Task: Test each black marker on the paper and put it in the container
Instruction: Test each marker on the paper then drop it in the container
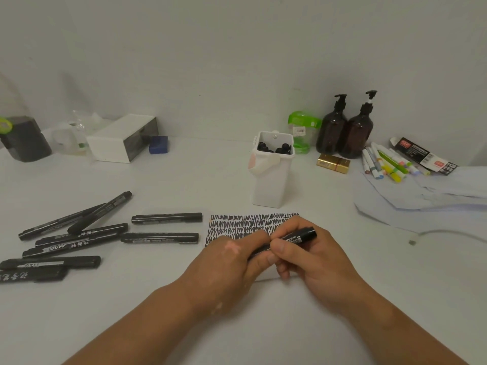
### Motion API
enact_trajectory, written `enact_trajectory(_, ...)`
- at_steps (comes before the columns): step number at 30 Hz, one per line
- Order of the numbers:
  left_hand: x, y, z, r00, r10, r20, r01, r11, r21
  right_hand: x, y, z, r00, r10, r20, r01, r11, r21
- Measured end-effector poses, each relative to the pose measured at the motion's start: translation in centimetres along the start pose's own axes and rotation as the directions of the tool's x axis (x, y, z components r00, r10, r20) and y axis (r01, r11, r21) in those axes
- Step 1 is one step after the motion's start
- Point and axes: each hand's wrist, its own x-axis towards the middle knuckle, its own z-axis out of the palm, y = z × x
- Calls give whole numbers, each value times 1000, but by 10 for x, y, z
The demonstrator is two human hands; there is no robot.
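One black marker lies across both my hands above the paper, which carries rows of black scribble. My left hand grips the marker's left end, hiding that end. My right hand pinches its middle with thumb and fingers, and the right end sticks out past them. Behind the paper stands the white container with several black markers upright inside. Several more black markers lie scattered on the table to the left.
Two brown pump bottles and a gold box stand at the back right beside coloured markers on pale paper sheets. A white box, a blue item and a dark block sit at the back left.
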Motion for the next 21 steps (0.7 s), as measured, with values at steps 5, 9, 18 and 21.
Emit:
enact_trajectory(5, -1, -3, 2, 1000, -20, -5, 20, 1000, 13, 0, 0, -2, 1000, -8, 10, 9, 999, -37)
enact_trajectory(9, -1, -2, 4, 1000, -19, -25, 20, 999, 38, 0, 2, 0, 999, -36, 0, 36, 995, -95)
enact_trajectory(18, -5, -26, 13, 980, -197, -38, 200, 955, 220, 7, -15, -56, 923, 56, -380, -9, 992, 125)
enact_trajectory(21, -7, -27, 14, 973, -230, -3, 223, 939, 262, 6, -5, -47, 957, 145, -251, -131, 989, 71)
